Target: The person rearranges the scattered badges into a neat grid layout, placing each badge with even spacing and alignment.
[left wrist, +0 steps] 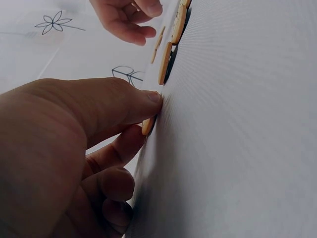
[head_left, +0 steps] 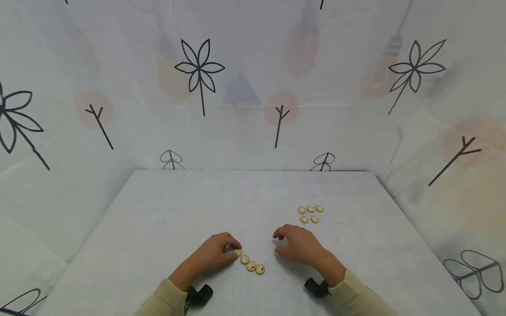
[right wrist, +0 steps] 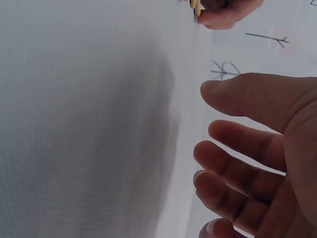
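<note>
Left hand (head_left: 215, 253) in the head view rests on the white table (head_left: 158, 219), its thumb and fingertips curled around the first wooden button (head_left: 237, 252) of a short diagonal row. Three more buttons (head_left: 251, 265) of that row trail off to the right and nearer, each just beside the next. Right hand (head_left: 298, 243) hovers close to the right of the row, fingers loosely bent and apart, holding nothing. A cluster of five buttons (head_left: 310, 214) lies farther off and to the right of it, well apart from the row. Cream sleeves (head_left: 356, 298) cover both forearms, and a printed curtain (head_left: 201, 74) closes in the table on three sides.

From the left wrist, the left hand (left wrist: 74, 148) pinches the button (left wrist: 147, 126) at its edge, thumb (left wrist: 133, 101) on top and a finger under it, against the table surface (left wrist: 237, 148). The other buttons (left wrist: 165, 63) of the row stand beyond, and the right hand (left wrist: 126, 17) hangs past them.

From the right wrist, the right hand (right wrist: 257, 158) shows spread, relaxed fingers (right wrist: 233, 168) clear of the table (right wrist: 89, 124), empty. The left hand (right wrist: 225, 12) with its button (right wrist: 197, 7) appears at the far top edge.
</note>
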`<act>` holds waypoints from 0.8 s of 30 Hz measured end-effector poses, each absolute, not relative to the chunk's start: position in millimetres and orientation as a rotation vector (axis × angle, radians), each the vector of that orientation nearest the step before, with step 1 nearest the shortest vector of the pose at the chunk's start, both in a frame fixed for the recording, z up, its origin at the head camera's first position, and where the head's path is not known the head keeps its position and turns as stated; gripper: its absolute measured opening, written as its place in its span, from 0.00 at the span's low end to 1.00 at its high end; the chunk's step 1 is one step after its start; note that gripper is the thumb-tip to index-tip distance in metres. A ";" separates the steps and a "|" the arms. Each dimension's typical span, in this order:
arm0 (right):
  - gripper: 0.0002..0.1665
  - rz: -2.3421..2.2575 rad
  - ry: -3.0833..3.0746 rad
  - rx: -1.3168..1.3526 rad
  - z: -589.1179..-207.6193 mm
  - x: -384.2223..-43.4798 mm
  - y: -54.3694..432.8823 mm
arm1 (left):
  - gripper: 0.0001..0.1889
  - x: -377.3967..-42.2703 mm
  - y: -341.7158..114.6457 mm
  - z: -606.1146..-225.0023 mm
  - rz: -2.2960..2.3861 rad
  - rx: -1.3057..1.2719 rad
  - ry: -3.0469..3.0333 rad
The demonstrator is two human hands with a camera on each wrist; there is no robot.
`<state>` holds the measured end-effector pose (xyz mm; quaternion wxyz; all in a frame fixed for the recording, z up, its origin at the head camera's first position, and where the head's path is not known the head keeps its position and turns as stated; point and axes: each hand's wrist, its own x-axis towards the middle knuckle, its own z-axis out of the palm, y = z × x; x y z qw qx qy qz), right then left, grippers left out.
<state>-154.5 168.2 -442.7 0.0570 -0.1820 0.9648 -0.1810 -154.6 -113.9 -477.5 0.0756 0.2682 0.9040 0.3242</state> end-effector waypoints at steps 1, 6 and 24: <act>0.17 -0.546 2.921 -0.560 -442.8 -153.9 167.6 | 0.08 -154.7 -114.1 -477.9 0.973 0.809 2.710; 0.18 -0.520 2.904 -0.622 -442.2 -151.1 163.9 | 0.08 -155.1 -114.5 -479.5 0.972 0.826 2.711; 0.19 -0.492 2.808 -0.775 -443.5 -140.3 148.5 | 0.09 -154.7 -114.1 -477.8 0.955 0.795 2.708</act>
